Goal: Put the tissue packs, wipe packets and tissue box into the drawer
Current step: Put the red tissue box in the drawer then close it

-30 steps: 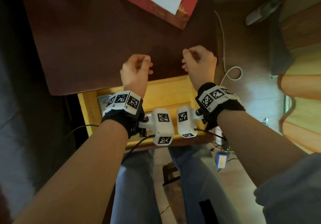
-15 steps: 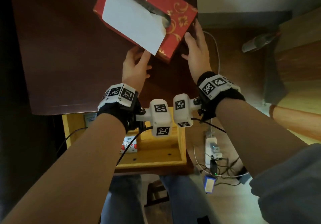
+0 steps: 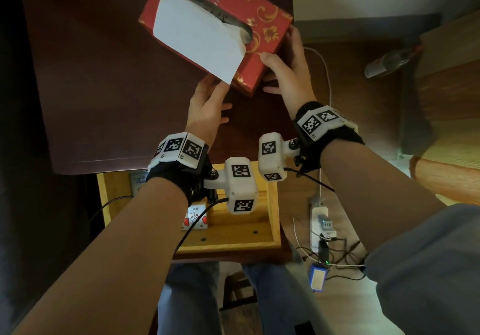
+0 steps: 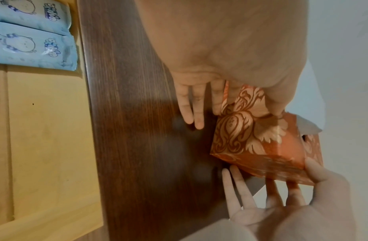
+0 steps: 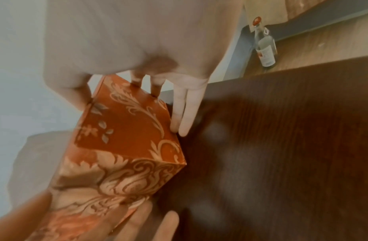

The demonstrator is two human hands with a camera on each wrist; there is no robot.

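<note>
We lift the red tissue box (image 3: 262,20) off the dark desk (image 3: 104,87), one white tissue trailing from its slot. Our right hand (image 3: 291,74) has its grip on the box's near end, thumb on top and fingers beneath; our left hand (image 3: 207,103) supports the near corner from below with its grip wide, fingers straight. The box hangs tilted over the desk's far side, well apart from the open wooden drawer (image 3: 228,241) below the desk's front edge. Inside the drawer lie two blue packets (image 4: 32,47) at one end and a white pack with red print (image 3: 193,219) near the middle, so we judge the small items stowed and the box the last piece left.
</note>
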